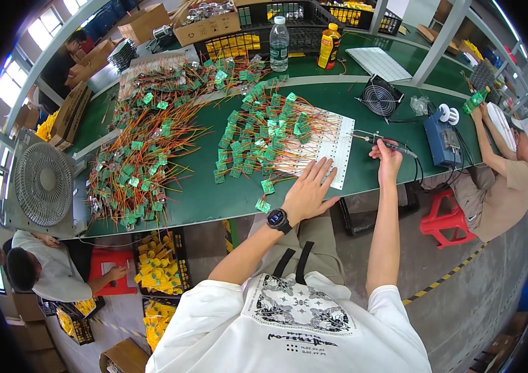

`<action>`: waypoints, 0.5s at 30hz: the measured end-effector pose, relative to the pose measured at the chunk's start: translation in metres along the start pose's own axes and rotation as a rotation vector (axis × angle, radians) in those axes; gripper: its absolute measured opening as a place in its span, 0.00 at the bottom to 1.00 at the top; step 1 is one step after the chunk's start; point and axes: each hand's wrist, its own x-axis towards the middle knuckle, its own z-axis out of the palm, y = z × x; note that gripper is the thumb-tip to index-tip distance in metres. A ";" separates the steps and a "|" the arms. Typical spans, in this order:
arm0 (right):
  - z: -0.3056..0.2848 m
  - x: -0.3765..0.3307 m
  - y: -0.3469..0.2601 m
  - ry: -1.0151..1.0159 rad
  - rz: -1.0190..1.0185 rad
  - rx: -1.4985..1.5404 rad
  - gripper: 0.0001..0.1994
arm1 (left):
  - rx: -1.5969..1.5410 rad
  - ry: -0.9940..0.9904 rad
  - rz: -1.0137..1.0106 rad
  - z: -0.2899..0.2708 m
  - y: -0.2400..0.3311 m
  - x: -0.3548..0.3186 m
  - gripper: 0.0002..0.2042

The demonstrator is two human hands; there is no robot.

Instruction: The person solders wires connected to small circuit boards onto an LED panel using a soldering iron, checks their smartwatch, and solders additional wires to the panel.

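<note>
The left hand (311, 193) is lying flat over the near edge of a white board (342, 146), its grip spread and holding nothing, while the right hand (388, 158) is pinching a soldering iron (402, 149) by its handle, the tip pointing left toward the board. The white board is resting on the green counter (205, 202), in front of the person, and a batch of green circuit boards (237, 149) is spreading off its left side, their wires (323, 129) reaching across it.

The circuit boards are looking light and stiff, probably fragile where the thin, flexible wires are joining them — so bare edges would be serving better for taking hold than a wire. The iron is seeming light too; its handle is offering the safe hold, the metal tip likely being hot.

Toward the back, a cardboard box (211, 31) is holding shiny metal parts (208, 11). A clear bottle (279, 53) and a yellow bottle (329, 46) are standing nearby, their fill hard to tell. Below the counter, a black crate (183, 267) is carrying yellow parts (157, 264) — heaped loosely.
</note>
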 end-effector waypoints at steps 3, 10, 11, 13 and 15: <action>0.003 0.000 0.000 0.099 0.002 0.042 0.11 | -0.018 0.010 -0.005 0.001 -0.002 -0.001 0.34; 0.029 0.042 -0.007 0.393 0.317 0.252 0.15 | -0.048 -0.004 -0.023 -0.002 0.000 -0.003 0.34; 0.036 0.053 -0.007 0.390 0.372 0.318 0.14 | -0.048 -0.001 -0.023 -0.002 0.000 -0.004 0.34; 0.048 0.074 0.006 0.386 0.402 0.388 0.13 | -0.055 0.000 -0.021 -0.002 0.000 -0.004 0.34; 0.051 0.094 0.024 0.410 0.473 0.475 0.10 | -0.077 0.007 -0.015 -0.001 0.002 -0.002 0.34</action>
